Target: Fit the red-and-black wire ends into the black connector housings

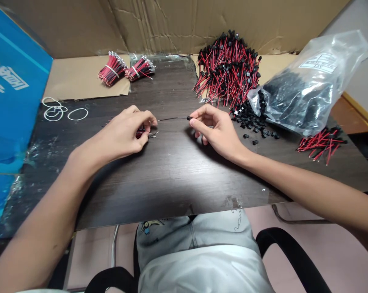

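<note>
Above the dark table (171,171), my left hand (129,128) is closed over some red and black wires, most of them hidden under the palm and fingers. A thin dark wire (171,118) stretches from its fingertips across to my right hand (213,126). There, thumb and forefinger pinch a small black connector (189,118), and the wire's far end reaches it; whether it sits inside I cannot tell. The other right fingers are loosely curled. Loose black connectors (254,126) lie just right of that hand.
Two banded wire bundles (112,69) lie at the back left, near white rubber bands (77,114). A big pile of wires with black connectors (228,69) is at the back. A plastic bag (306,85) of connectors leans right, with a smaller wire pile (320,143) in front.
</note>
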The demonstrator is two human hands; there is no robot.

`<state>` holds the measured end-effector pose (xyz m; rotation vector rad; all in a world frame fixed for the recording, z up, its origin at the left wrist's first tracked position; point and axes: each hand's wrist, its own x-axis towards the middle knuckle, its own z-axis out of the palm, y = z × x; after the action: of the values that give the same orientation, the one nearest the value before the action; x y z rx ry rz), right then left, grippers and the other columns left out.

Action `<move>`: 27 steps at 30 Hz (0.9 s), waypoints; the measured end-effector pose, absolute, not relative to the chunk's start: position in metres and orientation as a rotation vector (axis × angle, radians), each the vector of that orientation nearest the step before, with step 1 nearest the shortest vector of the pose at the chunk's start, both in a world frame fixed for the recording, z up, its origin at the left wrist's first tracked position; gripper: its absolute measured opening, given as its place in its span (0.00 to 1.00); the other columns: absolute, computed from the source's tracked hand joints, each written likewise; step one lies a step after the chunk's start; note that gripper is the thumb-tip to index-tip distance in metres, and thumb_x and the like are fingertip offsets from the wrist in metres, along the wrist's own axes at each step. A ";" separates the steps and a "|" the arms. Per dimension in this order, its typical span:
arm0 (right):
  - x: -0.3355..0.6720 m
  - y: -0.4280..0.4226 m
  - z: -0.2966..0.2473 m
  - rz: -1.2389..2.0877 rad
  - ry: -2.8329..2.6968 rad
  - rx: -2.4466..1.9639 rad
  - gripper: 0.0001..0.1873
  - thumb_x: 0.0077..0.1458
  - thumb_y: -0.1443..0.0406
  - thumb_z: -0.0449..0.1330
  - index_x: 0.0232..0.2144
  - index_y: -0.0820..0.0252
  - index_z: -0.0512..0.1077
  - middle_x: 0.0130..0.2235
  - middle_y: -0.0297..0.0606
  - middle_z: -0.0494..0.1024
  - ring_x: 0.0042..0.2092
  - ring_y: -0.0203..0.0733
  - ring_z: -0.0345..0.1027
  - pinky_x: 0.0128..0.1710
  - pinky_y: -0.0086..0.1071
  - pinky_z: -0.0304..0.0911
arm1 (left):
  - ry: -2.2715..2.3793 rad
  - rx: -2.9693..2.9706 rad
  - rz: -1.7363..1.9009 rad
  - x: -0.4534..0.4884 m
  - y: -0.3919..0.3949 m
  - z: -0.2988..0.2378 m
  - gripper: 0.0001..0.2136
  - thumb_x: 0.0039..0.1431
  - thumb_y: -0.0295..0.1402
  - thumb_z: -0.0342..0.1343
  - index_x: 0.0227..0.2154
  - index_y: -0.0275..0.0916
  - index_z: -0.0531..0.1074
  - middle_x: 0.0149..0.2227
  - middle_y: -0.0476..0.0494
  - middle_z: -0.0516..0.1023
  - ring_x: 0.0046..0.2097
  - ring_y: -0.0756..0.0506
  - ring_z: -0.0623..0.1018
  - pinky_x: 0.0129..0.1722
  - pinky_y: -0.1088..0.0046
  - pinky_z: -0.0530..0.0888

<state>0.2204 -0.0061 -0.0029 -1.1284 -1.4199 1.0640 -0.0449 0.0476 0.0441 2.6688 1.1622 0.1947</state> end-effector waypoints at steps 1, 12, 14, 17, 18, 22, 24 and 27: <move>0.220 -0.006 -0.003 1.067 -1.417 -1.129 0.14 0.59 0.53 0.69 0.38 0.54 0.73 0.35 0.34 0.76 0.29 0.37 0.69 0.27 0.34 0.64 | 1.148 2.665 0.187 -0.045 0.048 0.044 0.12 0.63 0.30 0.50 0.47 0.41 0.73 0.35 0.45 0.77 0.47 0.41 0.74 0.45 0.64 0.71; 0.221 -0.006 -0.004 1.074 -1.418 -1.128 0.14 0.60 0.53 0.69 0.37 0.54 0.73 0.35 0.34 0.76 0.29 0.37 0.69 0.27 0.34 0.64 | 1.148 2.276 0.877 -0.036 0.037 0.056 0.11 0.66 0.32 0.55 0.48 0.39 0.78 0.38 0.47 0.74 0.38 0.50 0.70 0.41 0.71 0.68; 0.221 -0.005 -0.004 1.070 -1.425 -1.115 0.14 0.60 0.53 0.69 0.37 0.54 0.72 0.35 0.34 0.76 0.29 0.36 0.69 0.27 0.34 0.64 | 1.098 2.072 1.005 -0.036 0.039 0.054 0.09 0.64 0.32 0.60 0.46 0.41 0.80 0.35 0.48 0.73 0.35 0.51 0.69 0.38 0.72 0.68; 0.221 -0.005 -0.004 1.067 -1.432 -1.124 0.14 0.60 0.53 0.69 0.38 0.54 0.72 0.35 0.34 0.76 0.29 0.37 0.69 0.28 0.35 0.64 | 1.040 1.860 1.032 -0.038 0.044 0.050 0.08 0.63 0.33 0.61 0.43 0.41 0.80 0.31 0.50 0.72 0.32 0.51 0.70 0.35 0.71 0.69; 0.221 -0.005 -0.004 1.066 -1.431 -1.130 0.15 0.60 0.53 0.69 0.38 0.54 0.72 0.35 0.34 0.77 0.29 0.37 0.69 0.28 0.35 0.65 | 1.054 1.840 1.003 -0.039 0.045 0.049 0.07 0.62 0.33 0.61 0.43 0.41 0.79 0.31 0.50 0.72 0.31 0.51 0.71 0.34 0.70 0.69; 0.221 -0.006 -0.003 1.075 -1.424 -1.128 0.15 0.59 0.53 0.69 0.37 0.55 0.72 0.35 0.34 0.77 0.30 0.36 0.69 0.29 0.35 0.66 | 1.243 1.939 0.904 -0.041 0.049 0.050 0.07 0.58 0.31 0.58 0.38 0.38 0.77 0.28 0.51 0.71 0.27 0.53 0.67 0.30 0.72 0.65; 0.221 -0.006 -0.003 1.080 -1.423 -1.120 0.14 0.59 0.54 0.69 0.37 0.55 0.72 0.35 0.34 0.76 0.30 0.36 0.69 0.29 0.35 0.66 | 1.359 2.068 0.871 -0.043 0.049 0.052 0.08 0.55 0.30 0.57 0.38 0.37 0.77 0.30 0.50 0.72 0.28 0.53 0.67 0.31 0.73 0.64; 0.221 -0.006 -0.003 1.081 -1.428 -1.116 0.14 0.59 0.54 0.69 0.38 0.55 0.72 0.35 0.34 0.76 0.30 0.36 0.69 0.29 0.35 0.66 | 1.462 2.346 0.767 -0.048 0.048 0.056 0.12 0.54 0.29 0.57 0.41 0.36 0.78 0.36 0.48 0.74 0.32 0.53 0.68 0.36 0.73 0.66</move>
<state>0.2205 -0.0059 -0.0030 -1.1158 -1.4276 1.0806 -0.0477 0.0483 0.0561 2.3462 1.4623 0.7673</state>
